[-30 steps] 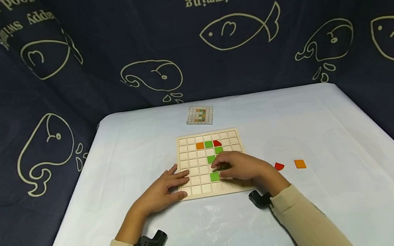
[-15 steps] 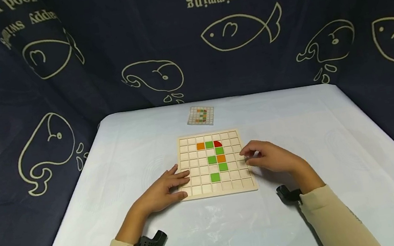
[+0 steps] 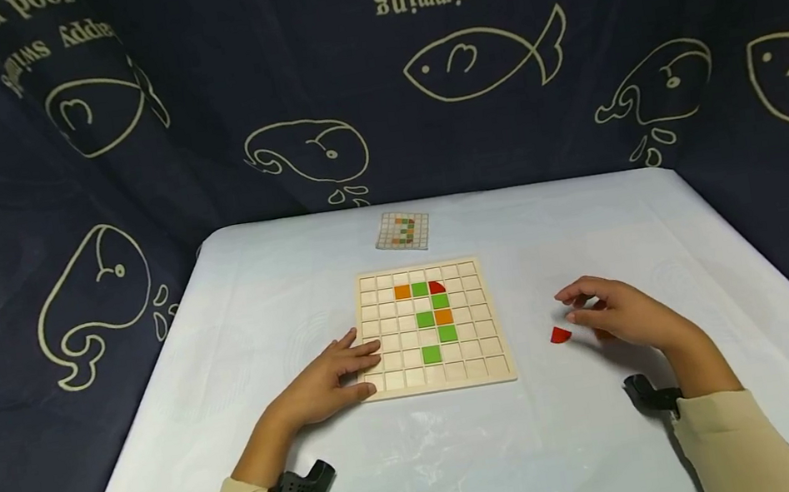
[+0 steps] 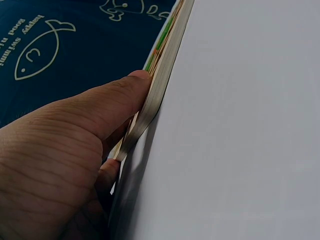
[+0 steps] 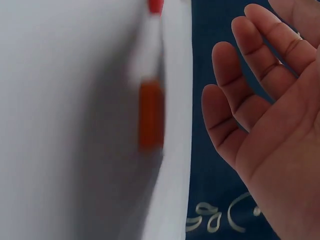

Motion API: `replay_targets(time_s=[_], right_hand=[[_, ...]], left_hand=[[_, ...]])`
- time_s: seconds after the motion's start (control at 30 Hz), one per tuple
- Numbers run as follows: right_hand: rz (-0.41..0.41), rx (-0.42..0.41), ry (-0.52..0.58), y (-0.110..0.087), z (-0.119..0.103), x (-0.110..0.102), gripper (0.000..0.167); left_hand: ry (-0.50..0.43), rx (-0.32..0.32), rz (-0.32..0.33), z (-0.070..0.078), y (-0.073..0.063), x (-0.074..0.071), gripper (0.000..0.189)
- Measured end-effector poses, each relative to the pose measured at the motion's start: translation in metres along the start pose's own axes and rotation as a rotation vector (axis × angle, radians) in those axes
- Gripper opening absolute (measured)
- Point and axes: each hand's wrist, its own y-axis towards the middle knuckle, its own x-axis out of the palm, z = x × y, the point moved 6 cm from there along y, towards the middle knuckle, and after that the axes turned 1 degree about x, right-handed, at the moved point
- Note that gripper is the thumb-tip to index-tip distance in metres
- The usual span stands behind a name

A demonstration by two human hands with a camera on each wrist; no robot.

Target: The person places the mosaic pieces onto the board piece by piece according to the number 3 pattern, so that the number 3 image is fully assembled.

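Note:
My left hand rests on the left edge of a wooden grid board, fingers spread; the left wrist view shows its thumb along the board's edge. On the grid lie several green squares, two orange squares and one red quarter-circle tile. Over the table to the board's right hovers my right hand, fingers loosely bent with nothing between them. Below it is a loose orange square tile, mostly hidden by the hand in the head view. A loose red quarter-circle tile lies just left of the orange one.
Behind the board lies a small pattern card showing a coloured grid. A white cloth covers the table. A dark blue curtain with fish and whale drawings hangs behind and at the sides.
My right hand has left the board and moved right to the loose tiles. The orange and green squares it covered now show. My left hand has stayed put.

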Motion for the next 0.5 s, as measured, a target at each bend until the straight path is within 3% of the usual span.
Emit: replay_targets(time_s=[0.27, 0.5], right_hand=[[0.033, 0.073, -0.109, -0.022, 0.028, -0.018, 0.033], [0.006, 0.092, -0.079, -0.031, 0.042, -0.021, 0.037]], left_hand=[[0.002, -0.007, 0.000, -0.002, 0.000, 0.000, 0.051], [0.006, 0.002, -0.002, -0.001, 0.000, 0.000, 0.051]])
